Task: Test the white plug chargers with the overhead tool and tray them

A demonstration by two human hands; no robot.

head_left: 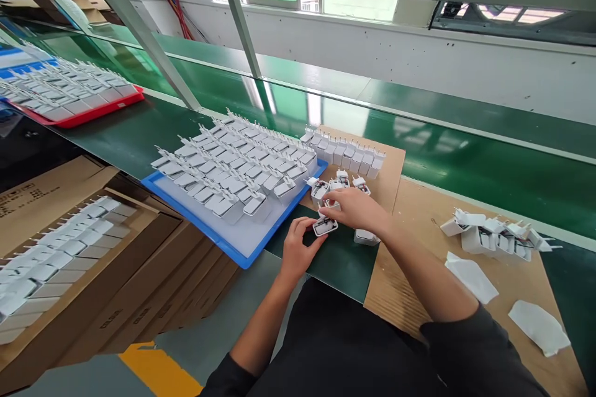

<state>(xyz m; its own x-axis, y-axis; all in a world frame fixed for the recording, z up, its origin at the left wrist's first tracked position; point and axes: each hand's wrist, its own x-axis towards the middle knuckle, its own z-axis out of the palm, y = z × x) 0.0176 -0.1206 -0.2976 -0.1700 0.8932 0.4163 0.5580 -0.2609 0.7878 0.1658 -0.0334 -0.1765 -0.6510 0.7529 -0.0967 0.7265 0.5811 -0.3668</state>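
In front of me is a white plug charger [325,227], its housing uncapped so that dark parts show inside. My left hand [298,251] grips the housing between thumb and fingers from the left. From the right, my right hand [356,208] pinches the same charger at its upper end; its fingertips partly cover the plug piece. Just beyond my fingers are several uncapped chargers [342,178] with tilted plug caps and bits of wire. Beside my right wrist is another white charger housing [366,237], partly hidden by the forearm.
A blue-rimmed tray [246,258] at left carries rows of white chargers. More stand in a row [347,154] on brown cardboard [395,167]. Right are uncapped chargers [496,239] and white sheets [471,276]. A red tray [107,111] and carton [116,285] hold more.
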